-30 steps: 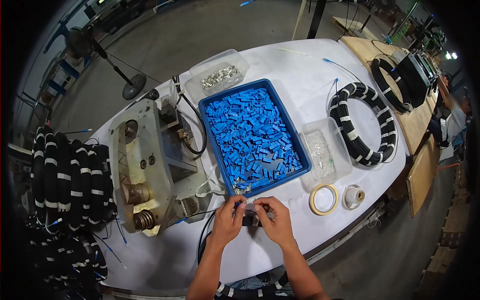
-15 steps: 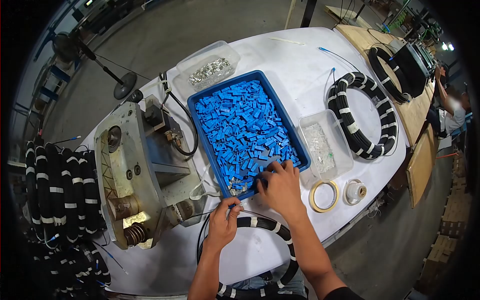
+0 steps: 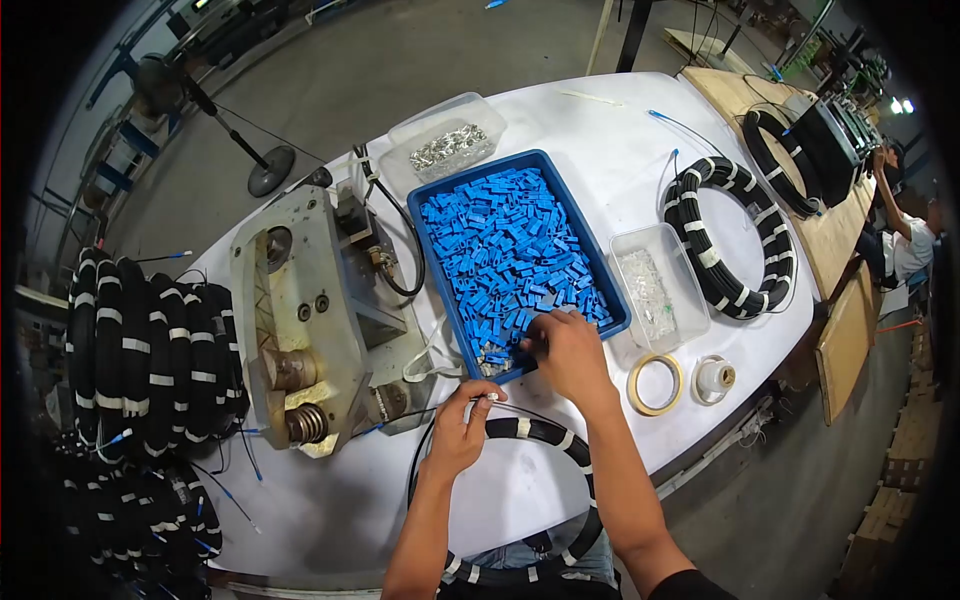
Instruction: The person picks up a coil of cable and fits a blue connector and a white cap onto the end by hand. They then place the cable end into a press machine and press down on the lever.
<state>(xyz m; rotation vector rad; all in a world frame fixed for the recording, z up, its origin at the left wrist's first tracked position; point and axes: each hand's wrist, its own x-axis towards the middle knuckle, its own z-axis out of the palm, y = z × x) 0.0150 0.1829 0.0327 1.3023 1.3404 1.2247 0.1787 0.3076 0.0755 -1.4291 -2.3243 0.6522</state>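
My left hand [image 3: 462, 428] pinches the end of a thin black cable between thumb and fingers, just in front of the blue tray. A small whitish fitting [image 3: 492, 397] shows at its fingertips. The cable belongs to a black coil [image 3: 572, 472] bound with white tape, lying below my hands. My right hand [image 3: 572, 357] is over the near edge of the blue tray [image 3: 618, 285], fingers curled inward; what they hold, if anything, is hidden. Many small blue plastic housings [image 3: 505, 245] fill the tray. Some pale metal pieces [image 3: 490, 358] lie in its near left corner.
A metal press-like machine [image 3: 300, 310] stands left of the tray. Clear boxes hold metal terminals [image 3: 447, 146] and translucent pieces [image 3: 648, 292]. A tape roll [image 3: 655, 385], a small spool [image 3: 713, 378] and another taped coil [image 3: 705, 255] lie rightward. Black coils [image 3: 135, 350] crowd the left. A person [image 3: 905, 240] sits far right.
The camera view has shifted, so the table scene sits further right. My right hand's fingers are drawn back and curled more over the tray's edge. My left hand keeps its pinch on the cable end.
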